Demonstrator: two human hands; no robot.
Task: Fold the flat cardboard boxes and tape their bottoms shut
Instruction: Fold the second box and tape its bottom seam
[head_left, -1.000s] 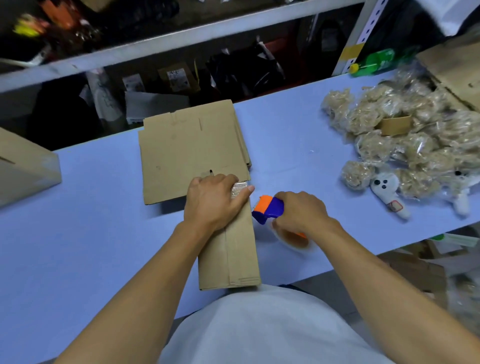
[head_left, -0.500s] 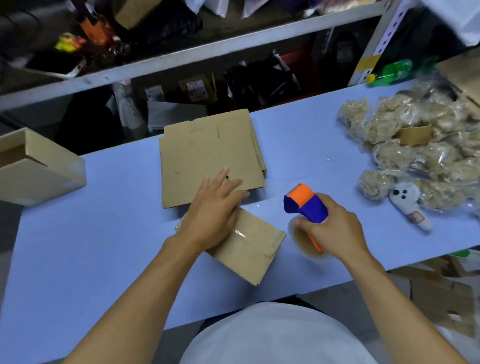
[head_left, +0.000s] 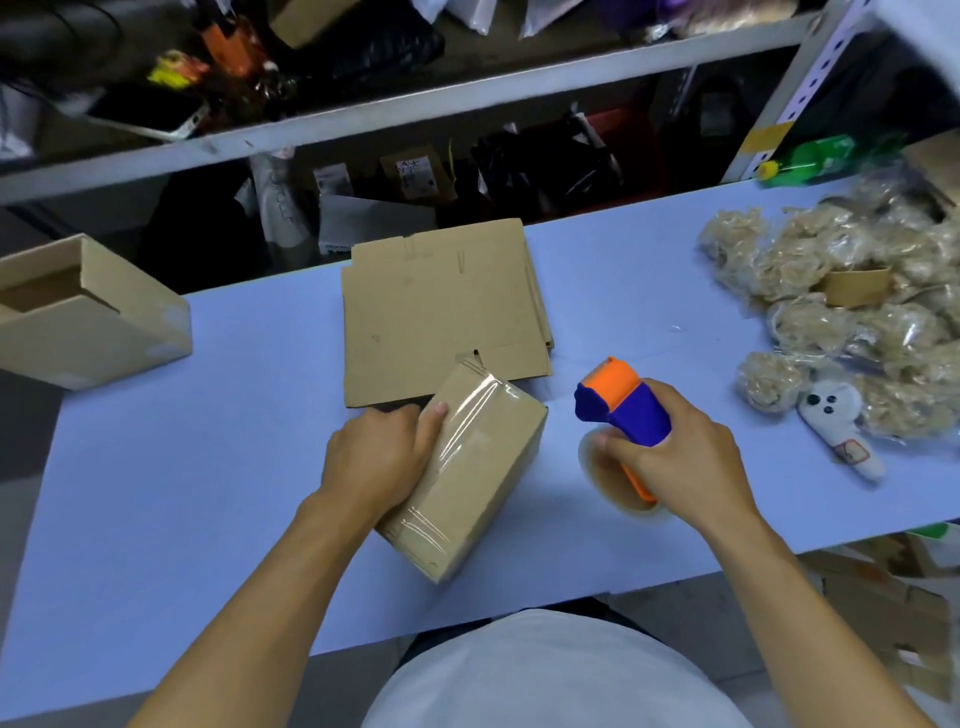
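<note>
Cardboard box (head_left: 470, 470), folded and shiny with clear tape along its upturned face, lies tilted on the blue table (head_left: 156, 519), its far corner resting on the stack of flat boxes (head_left: 441, 312). Left hand (head_left: 382, 462) grips its near-left edge, thumb on the tape; right hand (head_left: 685, 462) is closed round the tape dispenser (head_left: 621, 410), held just beside the box. Risk, I judge: lifting it could drag the flats askew, or loose tape ends could peel. An open box (head_left: 88, 317) sits far left; bagged stuffing (head_left: 841, 312) and a small plush toy (head_left: 836, 421) crowd the right
</note>
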